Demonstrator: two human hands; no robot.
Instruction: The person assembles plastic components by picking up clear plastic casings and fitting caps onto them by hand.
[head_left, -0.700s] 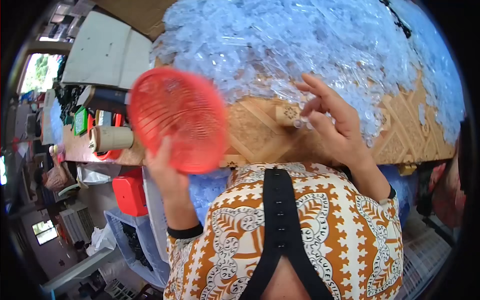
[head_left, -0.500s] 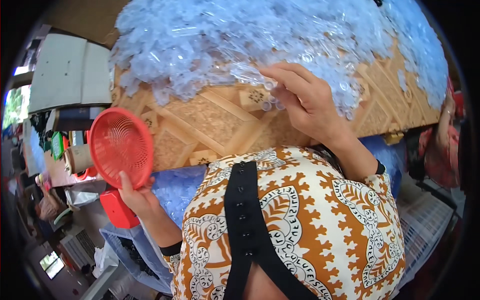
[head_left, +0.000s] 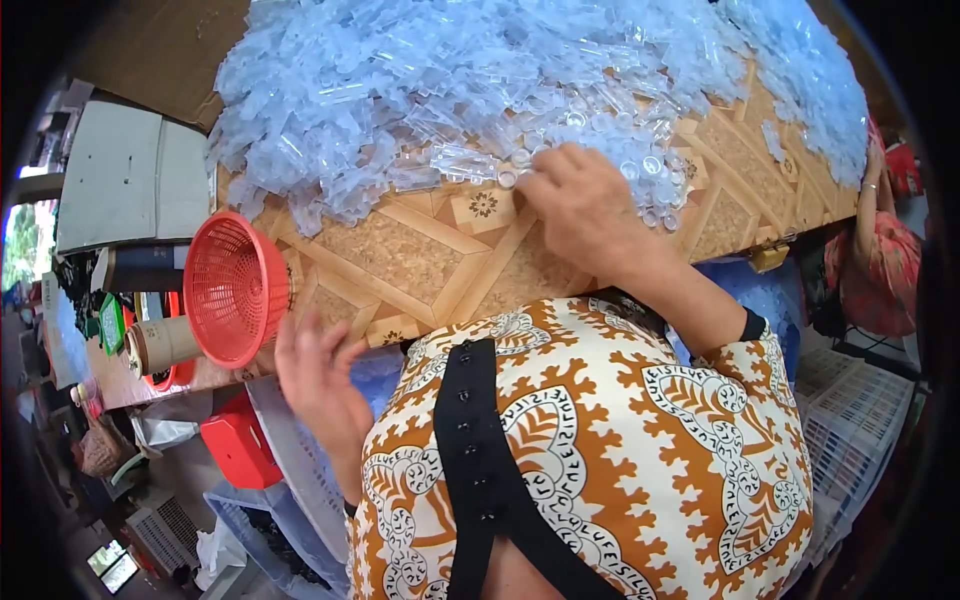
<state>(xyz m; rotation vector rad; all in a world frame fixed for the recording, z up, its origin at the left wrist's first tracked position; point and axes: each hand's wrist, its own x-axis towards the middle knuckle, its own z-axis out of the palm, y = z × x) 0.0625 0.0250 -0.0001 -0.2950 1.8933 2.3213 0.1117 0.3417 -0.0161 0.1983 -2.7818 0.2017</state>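
Note:
My right hand (head_left: pixel 588 212) reaches down to the table at the near edge of a large heap of clear plastic pieces (head_left: pixel 420 75). Its fingers are bent together, and whatever they pinch is hidden from view. Small round clear plastic pieces (head_left: pixel 507 179) lie right by its fingertips, with clear tube-like pieces (head_left: pixel 465 163) just to the left. A red mesh basket (head_left: pixel 208 290) stands tilted at the table's left end, nothing visible inside. Next to it, my left hand (head_left: pixel 328 390) hovers at the front edge, slightly blurred, fingers apart and holding nothing.
The patterned wooden table (head_left: pixel 400 265) runs across the front. Left of it are a brown roll (head_left: pixel 165 343), a grey-white panel (head_left: pixel 110 180) and a red container (head_left: pixel 240 440) above a blue crate (head_left: pixel 265 535). Another person's arm (head_left: pixel 868 205) shows at far right.
My left hand has let go of the red basket and moved right, its fingers spreading. The basket now rests at the table's end. My right hand has come down and its fingers have closed.

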